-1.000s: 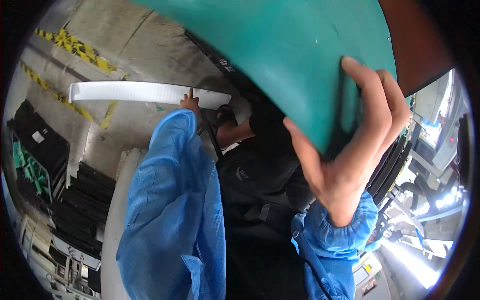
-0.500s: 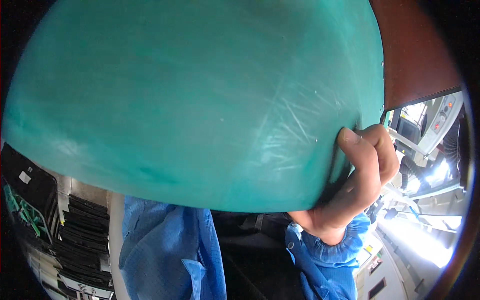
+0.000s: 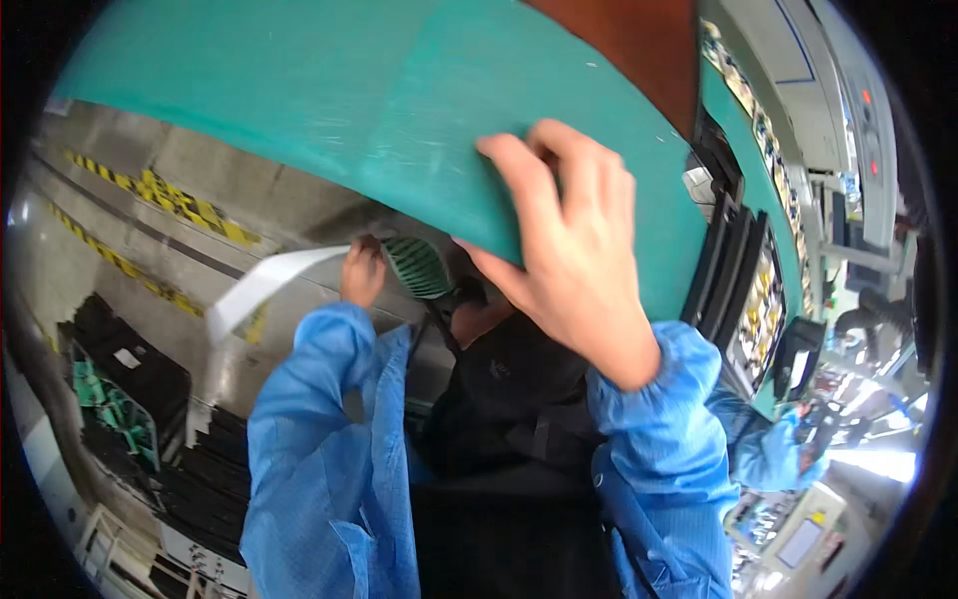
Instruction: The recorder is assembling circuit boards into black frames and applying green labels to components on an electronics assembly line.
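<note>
My left hand is closed on a long, bent white strip, held low beyond the near edge of a green work surface. A green piece with dark stripes curves away on the other side of the fingers; whether it is part of the strip I cannot tell. My right hand lies over the edge of the green work surface, fingers apart and curved on top, thumb down at the rim. Nothing shows in it. Blue sleeves cover both forearms.
Black trays, one with small parts, stand right of the work surface. A brown panel rises behind. Lower left are a black bin with green pieces and stacked black trays. A co-worker's blue sleeve shows at right.
The view has shifted, showing floor and trays. My left hand has come into sight with the white strip. My right hand has spread from its curled hold on the edge.
</note>
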Demonstrator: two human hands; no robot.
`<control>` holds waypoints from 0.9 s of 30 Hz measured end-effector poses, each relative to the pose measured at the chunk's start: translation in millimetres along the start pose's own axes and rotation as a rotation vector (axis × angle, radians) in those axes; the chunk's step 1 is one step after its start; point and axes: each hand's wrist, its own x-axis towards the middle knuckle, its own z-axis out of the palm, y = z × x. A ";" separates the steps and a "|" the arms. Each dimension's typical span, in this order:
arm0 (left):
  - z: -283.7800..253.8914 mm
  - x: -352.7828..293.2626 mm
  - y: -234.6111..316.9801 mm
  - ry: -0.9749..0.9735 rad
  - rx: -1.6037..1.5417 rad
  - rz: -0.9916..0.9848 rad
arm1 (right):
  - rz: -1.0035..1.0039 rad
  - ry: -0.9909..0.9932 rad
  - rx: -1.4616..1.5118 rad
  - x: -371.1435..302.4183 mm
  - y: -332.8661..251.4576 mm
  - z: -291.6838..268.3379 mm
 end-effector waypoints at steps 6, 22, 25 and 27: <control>-150.0 -20.0 181.6 0.312 -0.469 -0.038 | -0.174 0.384 0.547 -49.0 -2.6 2.5; -236.0 -24.9 502.3 -0.978 -0.886 0.808 | 0.310 -0.283 2.661 -169.9 -14.5 -36.4; -249.7 -48.1 474.7 -0.532 -1.123 0.616 | 0.156 0.013 2.579 -199.8 -0.7 -107.4; -271.6 -40.0 432.4 -0.507 -0.891 0.528 | -0.011 0.225 2.386 -222.7 17.6 -147.9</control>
